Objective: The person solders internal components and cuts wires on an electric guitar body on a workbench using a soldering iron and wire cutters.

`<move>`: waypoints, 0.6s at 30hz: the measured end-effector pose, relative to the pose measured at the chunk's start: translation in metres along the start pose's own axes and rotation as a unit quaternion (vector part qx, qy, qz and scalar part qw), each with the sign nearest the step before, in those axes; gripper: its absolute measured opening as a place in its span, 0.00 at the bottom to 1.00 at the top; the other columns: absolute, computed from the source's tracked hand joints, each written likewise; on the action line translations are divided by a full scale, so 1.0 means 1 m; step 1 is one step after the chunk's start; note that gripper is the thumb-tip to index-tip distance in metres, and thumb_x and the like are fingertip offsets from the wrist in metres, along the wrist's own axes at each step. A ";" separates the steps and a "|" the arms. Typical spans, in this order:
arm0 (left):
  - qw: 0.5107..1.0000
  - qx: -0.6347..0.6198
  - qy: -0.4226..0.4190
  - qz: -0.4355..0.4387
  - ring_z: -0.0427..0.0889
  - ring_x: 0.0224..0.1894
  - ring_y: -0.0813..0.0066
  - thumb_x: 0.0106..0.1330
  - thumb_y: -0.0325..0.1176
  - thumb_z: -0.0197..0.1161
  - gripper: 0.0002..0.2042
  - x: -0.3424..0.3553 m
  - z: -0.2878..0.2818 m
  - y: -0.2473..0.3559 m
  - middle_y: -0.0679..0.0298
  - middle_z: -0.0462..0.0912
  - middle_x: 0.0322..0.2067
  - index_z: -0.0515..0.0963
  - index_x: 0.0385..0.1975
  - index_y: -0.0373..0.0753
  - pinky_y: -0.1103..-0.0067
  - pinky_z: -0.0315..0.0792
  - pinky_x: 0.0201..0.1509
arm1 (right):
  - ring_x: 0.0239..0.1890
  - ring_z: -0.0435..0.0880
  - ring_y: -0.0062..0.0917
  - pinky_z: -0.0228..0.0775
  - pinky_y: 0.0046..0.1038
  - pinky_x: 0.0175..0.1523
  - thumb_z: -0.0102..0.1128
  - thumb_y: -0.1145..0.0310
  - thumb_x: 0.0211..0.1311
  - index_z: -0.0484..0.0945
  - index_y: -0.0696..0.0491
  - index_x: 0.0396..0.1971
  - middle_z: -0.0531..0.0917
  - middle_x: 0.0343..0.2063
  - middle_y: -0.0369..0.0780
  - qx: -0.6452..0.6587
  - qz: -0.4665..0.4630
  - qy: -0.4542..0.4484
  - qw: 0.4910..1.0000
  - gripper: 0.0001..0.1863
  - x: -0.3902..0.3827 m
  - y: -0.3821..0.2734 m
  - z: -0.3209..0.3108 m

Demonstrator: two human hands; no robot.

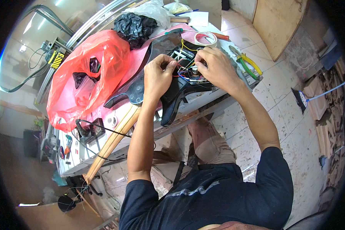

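A black, curved, horned body (172, 94) lies on the table with an open cavity full of thin coloured wires (186, 73) and small electronic parts. At the cavity's left side, my left hand (159, 74) is closed, thumb and forefinger pinching what looks like the end of a thin wire. Opposite it, my right hand (216, 67) bends over the cavity's right edge with its fingers curled together among the wires. Whatever those fingers hold is hidden. A yellow wire (188, 46) loops up behind the cavity.
A red plastic bag (92, 57) and a black bag (134, 28) lie left and behind. White tape roll (205, 39), a screwdriver (168, 33) and green-yellow pliers (247, 63) are near the far right edge. A wooden strip (113, 143) juts over the front edge beside a black cable (103, 129).
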State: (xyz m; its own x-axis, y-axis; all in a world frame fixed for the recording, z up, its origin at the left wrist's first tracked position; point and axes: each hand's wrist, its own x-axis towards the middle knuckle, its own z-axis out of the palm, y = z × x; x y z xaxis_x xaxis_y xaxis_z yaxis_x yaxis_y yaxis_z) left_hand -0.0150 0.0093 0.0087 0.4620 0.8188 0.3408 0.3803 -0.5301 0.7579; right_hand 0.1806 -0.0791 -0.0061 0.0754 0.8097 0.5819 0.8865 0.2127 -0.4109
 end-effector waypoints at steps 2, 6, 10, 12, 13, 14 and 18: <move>1.000 -0.018 0.001 0.007 0.79 0.30 0.82 0.67 0.29 0.67 0.07 0.000 -0.001 -0.004 0.64 0.85 0.26 0.84 0.35 0.31 0.80 0.72 0.36 | 0.42 0.82 0.43 0.73 0.44 0.52 0.61 0.71 0.59 0.81 0.57 0.30 0.85 0.33 0.45 0.003 -0.005 0.005 1.000 0.05 0.001 -0.002 0.001; 1.000 -0.013 0.009 0.017 0.84 0.28 0.74 0.65 0.28 0.67 0.06 0.000 0.000 -0.007 0.56 0.86 0.25 0.84 0.34 0.31 0.75 0.75 0.36 | 0.42 0.82 0.43 0.72 0.43 0.51 0.62 0.71 0.59 0.79 0.57 0.30 0.84 0.33 0.45 0.004 -0.004 0.004 1.000 0.05 0.000 -0.003 0.001; 1.000 -0.012 0.015 0.017 0.82 0.26 0.73 0.65 0.28 0.66 0.06 0.000 0.001 -0.007 0.56 0.85 0.24 0.83 0.34 0.31 0.75 0.74 0.36 | 0.42 0.82 0.42 0.72 0.42 0.51 0.62 0.71 0.60 0.78 0.58 0.31 0.83 0.33 0.45 0.003 -0.010 0.010 1.000 0.06 0.000 -0.002 0.001; 1.000 -0.014 0.017 0.018 0.81 0.26 0.73 0.65 0.28 0.66 0.06 0.000 0.001 -0.006 0.56 0.85 0.24 0.83 0.34 0.31 0.75 0.74 0.35 | 0.42 0.82 0.42 0.72 0.42 0.51 0.63 0.71 0.60 0.78 0.58 0.31 0.83 0.33 0.45 0.002 -0.005 0.007 1.000 0.06 -0.001 -0.002 0.001; 1.000 -0.001 0.007 0.010 0.81 0.28 0.76 0.67 0.29 0.66 0.07 0.000 0.001 -0.005 0.58 0.86 0.26 0.83 0.34 0.31 0.77 0.73 0.36 | 0.43 0.82 0.42 0.72 0.42 0.51 0.63 0.71 0.60 0.78 0.58 0.31 0.83 0.33 0.45 0.002 0.000 0.005 1.000 0.06 -0.001 -0.002 0.001; 1.000 0.012 -0.003 0.003 0.80 0.30 0.80 0.69 0.29 0.66 0.07 0.000 0.000 -0.004 0.61 0.87 0.28 0.83 0.35 0.30 0.79 0.73 0.37 | 0.43 0.82 0.42 0.72 0.42 0.51 0.63 0.71 0.60 0.78 0.58 0.31 0.83 0.33 0.45 0.002 0.000 0.005 1.000 0.06 0.000 -0.002 0.000; 1.000 0.020 -0.005 -0.005 0.79 0.30 0.79 0.69 0.30 0.66 0.07 -0.002 -0.002 -0.001 0.62 0.86 0.28 0.82 0.35 0.30 0.78 0.73 0.38 | 0.42 0.82 0.42 0.73 0.43 0.53 0.61 0.70 0.59 0.81 0.56 0.30 0.85 0.34 0.44 0.006 -0.002 0.001 1.000 0.05 0.001 -0.003 0.000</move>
State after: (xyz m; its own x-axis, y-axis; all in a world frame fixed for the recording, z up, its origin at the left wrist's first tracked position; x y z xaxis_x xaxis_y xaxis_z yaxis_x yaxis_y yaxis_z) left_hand -0.0175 0.0087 0.0083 0.4665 0.8219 0.3271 0.4170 -0.5304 0.7381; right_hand 0.1786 -0.0791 -0.0041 0.0738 0.8078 0.5848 0.8816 0.2213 -0.4169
